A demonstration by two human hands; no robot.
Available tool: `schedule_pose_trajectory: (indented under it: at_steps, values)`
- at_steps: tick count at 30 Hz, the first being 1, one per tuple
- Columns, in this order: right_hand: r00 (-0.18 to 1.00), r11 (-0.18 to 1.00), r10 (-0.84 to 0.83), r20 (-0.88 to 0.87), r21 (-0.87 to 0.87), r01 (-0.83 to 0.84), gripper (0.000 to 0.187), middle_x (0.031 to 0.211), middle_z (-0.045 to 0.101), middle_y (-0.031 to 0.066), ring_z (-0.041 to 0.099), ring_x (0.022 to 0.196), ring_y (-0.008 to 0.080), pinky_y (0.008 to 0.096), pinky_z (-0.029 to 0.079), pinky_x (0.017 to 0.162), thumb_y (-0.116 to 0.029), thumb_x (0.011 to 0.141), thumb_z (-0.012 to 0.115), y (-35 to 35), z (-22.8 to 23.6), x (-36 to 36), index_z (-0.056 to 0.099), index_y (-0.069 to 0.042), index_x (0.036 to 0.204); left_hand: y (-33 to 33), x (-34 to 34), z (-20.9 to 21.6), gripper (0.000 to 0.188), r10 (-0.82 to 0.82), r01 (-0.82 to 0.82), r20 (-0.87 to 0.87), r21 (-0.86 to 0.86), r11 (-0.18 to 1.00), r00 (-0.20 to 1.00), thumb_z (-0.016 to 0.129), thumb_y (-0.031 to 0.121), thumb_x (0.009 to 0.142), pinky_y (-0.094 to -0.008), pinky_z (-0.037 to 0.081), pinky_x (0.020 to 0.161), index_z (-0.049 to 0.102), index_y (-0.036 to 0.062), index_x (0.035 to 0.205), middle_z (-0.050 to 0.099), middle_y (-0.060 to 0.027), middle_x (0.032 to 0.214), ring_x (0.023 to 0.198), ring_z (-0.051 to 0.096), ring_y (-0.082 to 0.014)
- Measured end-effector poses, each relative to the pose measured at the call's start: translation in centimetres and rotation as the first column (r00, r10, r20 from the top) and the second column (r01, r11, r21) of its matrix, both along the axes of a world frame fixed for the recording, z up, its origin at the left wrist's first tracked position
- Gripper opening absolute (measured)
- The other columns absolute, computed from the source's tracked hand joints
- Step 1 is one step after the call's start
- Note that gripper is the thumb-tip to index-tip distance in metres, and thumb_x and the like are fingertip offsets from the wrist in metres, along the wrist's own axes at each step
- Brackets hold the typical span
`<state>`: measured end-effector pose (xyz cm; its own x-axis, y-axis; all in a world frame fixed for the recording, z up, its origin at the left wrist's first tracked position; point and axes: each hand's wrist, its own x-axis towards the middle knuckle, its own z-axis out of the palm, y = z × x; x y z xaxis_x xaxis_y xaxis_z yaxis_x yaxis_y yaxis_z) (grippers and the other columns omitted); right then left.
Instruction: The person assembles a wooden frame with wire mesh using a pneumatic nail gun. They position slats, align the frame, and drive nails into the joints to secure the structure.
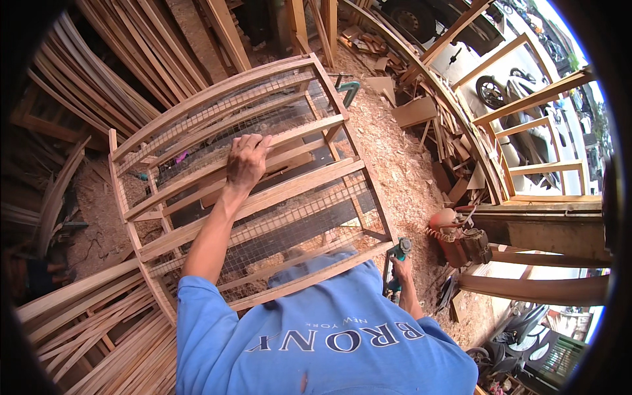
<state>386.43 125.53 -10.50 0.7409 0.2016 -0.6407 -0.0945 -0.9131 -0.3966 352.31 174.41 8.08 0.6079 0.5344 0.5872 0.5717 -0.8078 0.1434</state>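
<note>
Partly behind right hand (pixel 402 268), teal tool (pixel 403 245)

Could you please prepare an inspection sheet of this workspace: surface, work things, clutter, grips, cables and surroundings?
Surface: ground covered with wood shavings; what supports the wooden frame cannot be told.
Work things: the frame, with wire mesh, and a teal power tool.
Clutter: wood offcuts heaped to the right of the frame; long wooden strips at lower left.
Left grip: fingers curled over a frame bar; whether clamped, cannot tell.
Right grip: closed around the teal tool.
Cables: a red coiled line at a red machine; whether it leads to the tool is unclear.
Surroundings: a motorbike stands at upper right.
</note>
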Motion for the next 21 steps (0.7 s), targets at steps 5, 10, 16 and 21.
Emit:
schedule_pose_trajectory:
  at_steps: [5,10,16,21]
  values:
    - [0.992,0.996,0.077,0.098,0.046,-0.082,0.034,0.075,0.070,0.0117,0.067,0.066,0.0218,0.0405,0.053,0.064,-0.030,0.082,0.078,2.9,8.2,4.0,0.072,-0.001,0.099,0.0,0.0,0.3,0.030,-0.008,0.008,-0.011,0.024,1.000,1.000,0.079,0.012,0.083,-0.0382,0.049,0.084,0.075,0.0071,0.113,0.068,-0.0042,0.098,0.093,0.064,-0.0224]
    - [0.915,0.940,0.278,0.291,0.115,-0.322,0.041,0.077,0.071,0.0121,0.067,0.070,0.0207,0.0395,0.052,0.069,-0.033,0.083,0.074,9.4,18.4,6.4,0.072,0.001,0.107,0.1,0.0,0.5,0.028,-0.026,0.027,-0.013,0.040,0.999,1.000,0.077,0.011,0.084,-0.0373,0.049,0.084,0.076,0.0060,0.112,0.069,-0.0040,0.097,0.094,0.064,-0.0217]
    - [0.714,0.746,0.554,0.427,0.125,-0.654,0.041,0.095,0.077,0.0171,0.074,0.086,0.0276,0.0408,0.056,0.081,-0.033,0.087,0.076,20.1,29.1,6.1,0.074,0.000,0.111,0.2,-0.2,0.0,0.031,-0.025,0.026,-0.026,0.044,0.999,0.999,0.076,0.008,0.083,-0.0375,0.048,0.083,0.077,0.0059,0.114,0.068,-0.0048,0.096,0.093,0.063,-0.0224]
    - [0.467,0.465,0.761,0.451,0.124,-0.877,0.046,0.101,0.077,0.0165,0.075,0.091,0.0275,0.0417,0.055,0.085,-0.036,0.085,0.079,29.4,34.4,5.0,0.073,-0.001,0.114,0.0,-0.3,-0.2,0.039,-0.002,0.005,-0.049,0.053,0.999,0.999,0.073,0.001,0.082,-0.0387,0.047,0.084,0.076,0.0069,0.120,0.066,-0.0066,0.101,0.097,0.061,-0.0245]
